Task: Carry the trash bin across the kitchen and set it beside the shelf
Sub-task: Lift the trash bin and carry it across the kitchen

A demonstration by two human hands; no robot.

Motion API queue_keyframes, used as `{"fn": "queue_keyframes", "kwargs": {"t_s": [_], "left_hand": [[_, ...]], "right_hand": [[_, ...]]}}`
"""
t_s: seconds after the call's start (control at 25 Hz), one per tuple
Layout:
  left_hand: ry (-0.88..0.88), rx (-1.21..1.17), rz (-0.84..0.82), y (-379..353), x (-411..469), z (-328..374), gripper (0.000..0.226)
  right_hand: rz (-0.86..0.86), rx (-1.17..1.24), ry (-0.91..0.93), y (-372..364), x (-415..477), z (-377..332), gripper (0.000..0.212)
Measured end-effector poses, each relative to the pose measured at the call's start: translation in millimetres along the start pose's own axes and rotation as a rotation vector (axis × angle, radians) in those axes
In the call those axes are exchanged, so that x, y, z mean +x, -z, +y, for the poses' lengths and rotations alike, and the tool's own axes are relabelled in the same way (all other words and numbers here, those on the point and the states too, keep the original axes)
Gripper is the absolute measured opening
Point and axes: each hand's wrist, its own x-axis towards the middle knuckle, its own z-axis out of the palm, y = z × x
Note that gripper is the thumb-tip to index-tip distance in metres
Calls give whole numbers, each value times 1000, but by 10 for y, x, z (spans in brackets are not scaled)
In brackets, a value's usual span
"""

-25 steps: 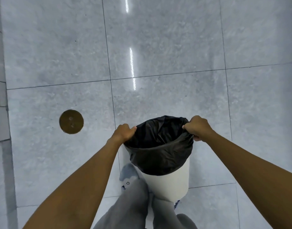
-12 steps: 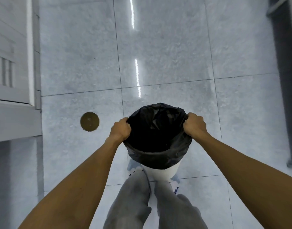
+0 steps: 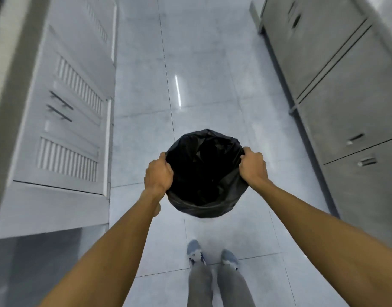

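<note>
The trash bin [image 3: 205, 173] is held up in front of me above the tiled floor, seen from straight above. A black bag lines it and folds over the rim, hiding the white body. My left hand [image 3: 158, 173] grips the rim on the left side. My right hand [image 3: 253, 166] grips the rim on the right side. Both fists are closed over the bag edge. No shelf is recognisable in view.
White cabinets [image 3: 64, 120] with louvred doors and bar handles line the left. Steel cabinets [image 3: 350, 89] with drawers line the right. A grey tiled aisle [image 3: 190, 63] runs ahead between them. My feet [image 3: 212, 253] stand below the bin.
The bin has risen higher, so its white body no longer shows. My view has tilted up, bringing cabinets on both sides into sight. The brown floor drain cover is out of view.
</note>
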Motion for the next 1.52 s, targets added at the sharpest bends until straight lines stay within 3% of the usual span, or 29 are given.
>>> {"fn": "queue_keyframes", "kwargs": {"t_s": [0.28,0.56,0.72,1.0,1.24,1.52], "left_hand": [[-72,-39,172,1670,-130,658,35],[-46,-144,234,2446,400,1123,42],[-35,-149,228,2748,1046,1420,28],[-145,-153,248,3014,2361,2123,24],[-79,-358,264,2894,3526,2355,32],[-98,-568,306,3052,5361,2573,26]], "right_hand": [[118,182,69,1109,-494,-1177,24],[218,184,149,1932,-63,-2033,20],[224,119,163,2218,599,-2456,11],[236,131,181,2734,1886,-2903,15],[227,164,200,2827,3049,-3352,15],[257,281,166,2795,4650,-4245,19]]}}
